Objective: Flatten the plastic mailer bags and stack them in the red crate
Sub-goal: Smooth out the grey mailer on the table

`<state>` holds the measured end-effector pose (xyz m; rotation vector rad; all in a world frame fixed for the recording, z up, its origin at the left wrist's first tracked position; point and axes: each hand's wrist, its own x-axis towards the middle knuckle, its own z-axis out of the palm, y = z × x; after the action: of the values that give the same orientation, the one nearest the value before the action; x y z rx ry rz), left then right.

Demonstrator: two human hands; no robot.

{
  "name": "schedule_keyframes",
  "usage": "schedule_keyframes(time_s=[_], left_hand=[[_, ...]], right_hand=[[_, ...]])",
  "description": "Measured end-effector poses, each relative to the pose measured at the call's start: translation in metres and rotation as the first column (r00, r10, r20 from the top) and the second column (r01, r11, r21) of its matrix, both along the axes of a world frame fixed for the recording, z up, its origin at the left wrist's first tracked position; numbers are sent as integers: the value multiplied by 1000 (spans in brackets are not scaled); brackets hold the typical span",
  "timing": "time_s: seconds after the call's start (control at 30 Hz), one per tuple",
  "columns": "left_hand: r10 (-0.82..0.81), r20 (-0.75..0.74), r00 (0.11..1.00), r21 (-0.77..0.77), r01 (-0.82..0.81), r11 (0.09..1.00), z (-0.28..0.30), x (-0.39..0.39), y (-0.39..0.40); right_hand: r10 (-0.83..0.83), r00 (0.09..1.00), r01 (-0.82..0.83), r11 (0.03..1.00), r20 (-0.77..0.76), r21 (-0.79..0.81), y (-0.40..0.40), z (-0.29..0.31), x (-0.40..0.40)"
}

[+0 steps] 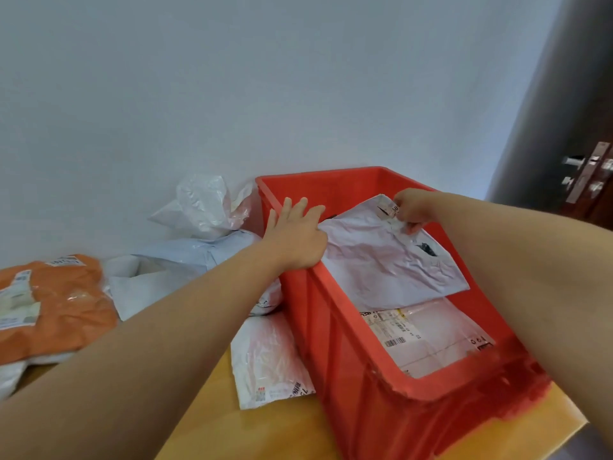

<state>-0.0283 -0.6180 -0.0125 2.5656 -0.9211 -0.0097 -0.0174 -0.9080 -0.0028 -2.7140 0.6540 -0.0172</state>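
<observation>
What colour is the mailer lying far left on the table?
Orange mailer, with white shipping labels; seen in the head view.

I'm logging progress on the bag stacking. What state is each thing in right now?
red crate: upright on the table, partly filled
pale mailer: wrinkled, held over the crate
labelled mailer: lying flat inside the crate
left hand: fingers straight, touching the pale mailer's edge
right hand: pinches the pale mailer's far corner
orange mailer: crumpled, outside the crate
</observation>
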Motion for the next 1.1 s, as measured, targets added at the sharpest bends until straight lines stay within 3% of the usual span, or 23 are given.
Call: schedule_keyframes(time_s=[0.2, 0.53, 0.73, 0.8, 0.9, 1.03, 1.1], left_hand=[[39, 29, 999, 67, -41, 997, -1, 1, -2], [57, 30, 998, 141, -61, 988, 4, -4, -3], [74, 23, 997, 169, -77, 983, 7, -6, -4], [82, 19, 996, 174, -84, 981, 7, -6, -5], [86, 12, 996, 186, -87, 979, 8, -7, -6], [82, 5, 997, 193, -82, 978, 8, -7, -5], [78, 5, 997, 197, -77, 977, 9, -7, -5]], right_hand=[[-25, 998, 28, 998, -49, 63, 13, -6, 28], [4, 1000, -9, 982, -29, -188, 11, -29, 60], [31, 999, -24, 983, 33, -179, 9, -38, 66], [49, 998, -56, 985, -50, -161, 10, -43, 63], [105, 946, -120, 992, -307, -32, 16, -47, 52], [237, 739, -245, 967, -630, 77, 44, -38, 28], [285, 637, -298, 948, -716, 112, 54, -36, 23]])
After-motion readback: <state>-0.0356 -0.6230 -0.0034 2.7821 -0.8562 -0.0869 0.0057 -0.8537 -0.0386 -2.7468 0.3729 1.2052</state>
